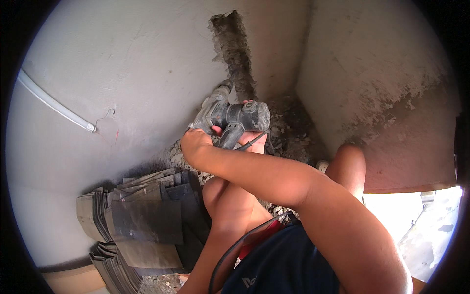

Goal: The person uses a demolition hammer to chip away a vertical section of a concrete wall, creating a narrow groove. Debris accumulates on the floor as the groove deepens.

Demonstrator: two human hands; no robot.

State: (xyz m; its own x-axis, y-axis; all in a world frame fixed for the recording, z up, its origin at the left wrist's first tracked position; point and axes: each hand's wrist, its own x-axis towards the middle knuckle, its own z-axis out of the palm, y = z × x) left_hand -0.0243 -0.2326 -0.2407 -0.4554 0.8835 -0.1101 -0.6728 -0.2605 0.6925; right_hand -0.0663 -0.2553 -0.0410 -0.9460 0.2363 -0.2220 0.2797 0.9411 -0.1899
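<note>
— Nearest the lens? 
— Dark blue shorts and a bent knee, with a black power cord looping up across the lap toward the tool.

— And the hands? 
— Both are closed around a dust-caked rotary hammer. The right hand, its forearm crossing the frame, wraps the body near the front; the left hand cups the rear grip from beneath, fingers curled shut.

— Where does the tool sit? 
— Low in the corner, its nose pressed at the foot of a rough vertical chase cut in the plaster wall.

— How would it handle? 
— By its bulk, likely heavy and rigid, prone to kick and shake; the dust coat could make it slick. Two firm grips, one at the rear handle and one forward on the body, look the sound way to hold it.

— What crowds the spot? 
— A stack of dark grey sheets leans just left of the knee; broken rubble litters the floor under the chase. A white conduit with thin wires trailing runs along the left wall, well apart. The side wall closes in at right, leaving little room.
</note>
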